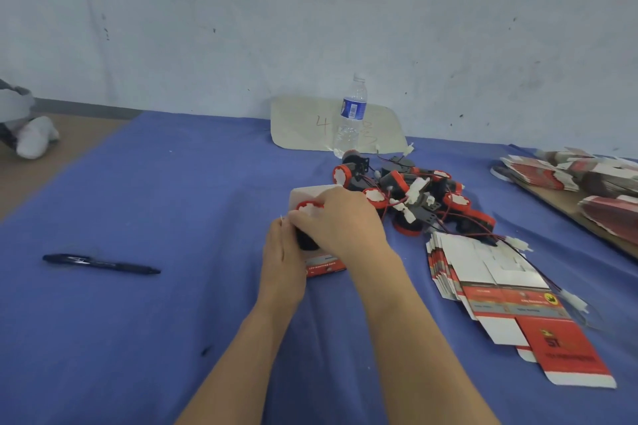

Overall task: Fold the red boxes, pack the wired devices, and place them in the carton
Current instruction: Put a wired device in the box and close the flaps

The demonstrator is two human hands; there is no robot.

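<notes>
- At a blue-covered counter (172, 200), a person works a wired device (308, 209) into a half-made red box (326, 264) at the middle of the scene. The box's pale flap stands open on the far side.
- The right hand (345, 221) is curled over the device from above and grips its black body, with the red-and-white cap showing at the fingertips.
- The left hand (283, 252) lies against the near left side of the box and steadies it. Its thumb is hidden, so it cannot be told whether it pinches the card or only presses on it.
- Judged from this, the step in hand is packing: one box is folded enough to take a device but is not yet closed.
- Much is left to do. A tangled pile of devices (414, 197), with red wires and white plugs trailing, sits just right of the hands and waits to be boxed.
- A stack of flat boxes (483, 272) lies unfolded at near right, touching the pile's near edge. More bundles of flat boxes (587, 183) rest on a board at far right.
- The carton is not in view, and no finished, closed box can be seen on the counter, so the work looks to be at an early stage.
- Also on the counter are a pen (100, 264) at near left and a water bottle (350, 114) standing by the far wall in front of a card (303, 124) marked "4".
</notes>
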